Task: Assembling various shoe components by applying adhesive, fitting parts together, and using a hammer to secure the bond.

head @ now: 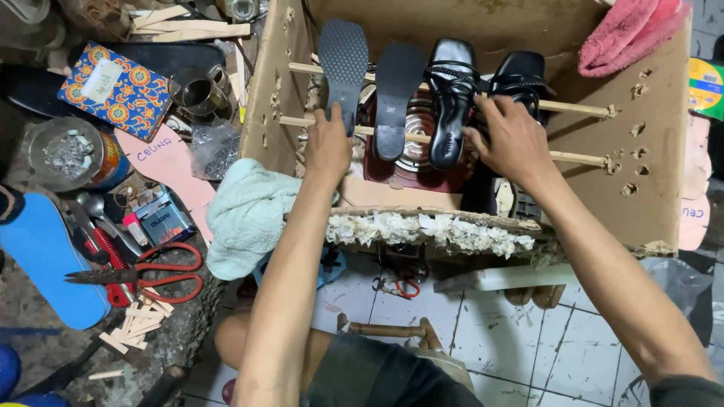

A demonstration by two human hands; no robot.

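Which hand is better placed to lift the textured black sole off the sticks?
Left, probably. The left hand already touches the lower end of the textured black sole lying across the wooden sticks. The right hand is busy on the strappy black sandals, further right.

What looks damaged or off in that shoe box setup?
The cardboard box is worn: its front edge is frayed and crumbling, and its side walls are full of ragged punched holes. The soles and sandals sit orderly on the wooden sticks.

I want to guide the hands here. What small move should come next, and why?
Probably slide the left sole up a little: the left hand touches only its lower end, and it rests across two wooden sticks beside the other sole.
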